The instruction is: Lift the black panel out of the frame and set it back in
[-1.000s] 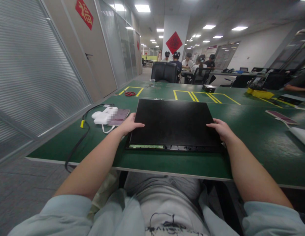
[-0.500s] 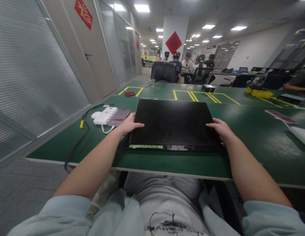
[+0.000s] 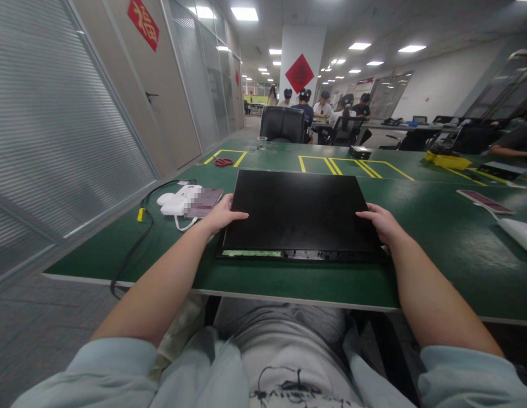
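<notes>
A dark, flat display panel (image 3: 300, 212) lies in front of me, over a black frame whose near edge shows below it. Along that near edge runs a strip of green circuit board (image 3: 251, 254) on the left part. My left hand (image 3: 225, 214) grips the panel's left side, thumb on the top face and fingers out of sight under the edge. On the opposite side, my right hand (image 3: 380, 221) holds the panel the same way, with its thumb on the black surface.
On the green table (image 3: 289, 280), a phone (image 3: 209, 202), a white device (image 3: 173, 204) and a black cable (image 3: 140, 243) lie left. Red scissors (image 3: 223, 162), a clear cup (image 3: 262, 143) and a small black box (image 3: 359, 152) sit farther back. Another phone (image 3: 484, 202) lies right.
</notes>
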A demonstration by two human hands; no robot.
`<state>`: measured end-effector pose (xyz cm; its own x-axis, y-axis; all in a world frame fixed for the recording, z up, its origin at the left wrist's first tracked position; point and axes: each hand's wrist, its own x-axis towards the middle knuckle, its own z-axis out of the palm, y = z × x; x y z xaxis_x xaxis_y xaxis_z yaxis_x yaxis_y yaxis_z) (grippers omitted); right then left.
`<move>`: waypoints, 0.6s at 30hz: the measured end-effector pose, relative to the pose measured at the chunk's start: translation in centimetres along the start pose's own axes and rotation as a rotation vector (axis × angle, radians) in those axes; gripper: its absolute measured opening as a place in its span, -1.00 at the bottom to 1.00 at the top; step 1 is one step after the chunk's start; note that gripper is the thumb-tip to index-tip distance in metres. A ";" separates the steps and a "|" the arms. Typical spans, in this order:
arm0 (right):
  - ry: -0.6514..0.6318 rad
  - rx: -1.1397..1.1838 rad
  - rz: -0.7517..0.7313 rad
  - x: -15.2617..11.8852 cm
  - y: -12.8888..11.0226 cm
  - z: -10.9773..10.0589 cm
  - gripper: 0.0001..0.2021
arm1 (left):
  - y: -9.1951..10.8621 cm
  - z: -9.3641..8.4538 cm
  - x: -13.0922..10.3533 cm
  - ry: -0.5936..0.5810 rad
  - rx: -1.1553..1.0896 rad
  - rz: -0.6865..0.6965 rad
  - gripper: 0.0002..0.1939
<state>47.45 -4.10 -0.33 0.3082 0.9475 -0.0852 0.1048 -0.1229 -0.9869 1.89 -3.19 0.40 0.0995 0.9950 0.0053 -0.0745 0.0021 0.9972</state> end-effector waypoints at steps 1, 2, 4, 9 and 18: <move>-0.002 0.009 -0.003 -0.1 -0.1 0.1 -0.70 | 0.0 0.0 0.0 -0.001 -0.005 -0.005 -0.28; 0.000 0.022 0.000 -0.2 -0.2 0.1 -0.70 | 0.0 0.0 0.0 0.000 -0.008 -0.008 -0.27; 0.007 0.042 0.013 -0.4 -0.3 0.2 -0.68 | 0.0 0.0 0.0 0.005 -0.011 -0.010 -0.27; 0.021 0.025 0.020 -0.4 -0.3 0.2 -0.64 | 0.0 0.0 0.0 0.007 -0.002 -0.017 -0.27; 0.029 0.011 0.004 0.0 0.0 0.0 -0.62 | 0.0 0.0 0.0 -0.012 0.003 0.017 -0.29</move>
<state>47.46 -4.10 -0.37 0.3361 0.9380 -0.0853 0.0934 -0.1233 -0.9880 1.94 -3.16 0.40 0.1102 0.9936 0.0236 -0.0733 -0.0156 0.9972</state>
